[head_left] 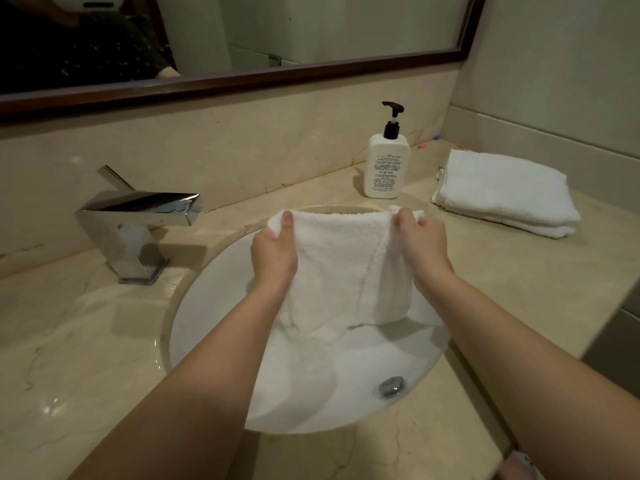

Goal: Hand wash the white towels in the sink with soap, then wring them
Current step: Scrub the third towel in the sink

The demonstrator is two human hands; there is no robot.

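Both forearms reach in from the bottom edge, at about 7 and 5 o'clock, and meet over the sink (214, 306), so whatever drips off the cloth would land in the bowl rather than on the counter (86, 341).

At 9 o'clock the tap (138, 216) stands on the counter with its spout aimed toward the bowl; no water can be seen running from it. Next comes the left hand (273, 251), thumb and fingers pinched shut on the upper left corner of the towel (339, 265). That towel hangs spread between the two hands near the centre, its lower edge reaching down toward the wet floor of the bowl, with the drain (391, 386) below it at 5 o'clock. Holding it by two corners opens it flat, probably to soak or soap it evenly. On its upper right corner the right hand (420, 244) is closed in the same pinch.

At 1 o'clock the soap bottle (386, 168) waits upright within easy reach, and at 2 o'clock the folded towels (502, 192) sit stacked, well apart from the water, apparently awaiting their turn.
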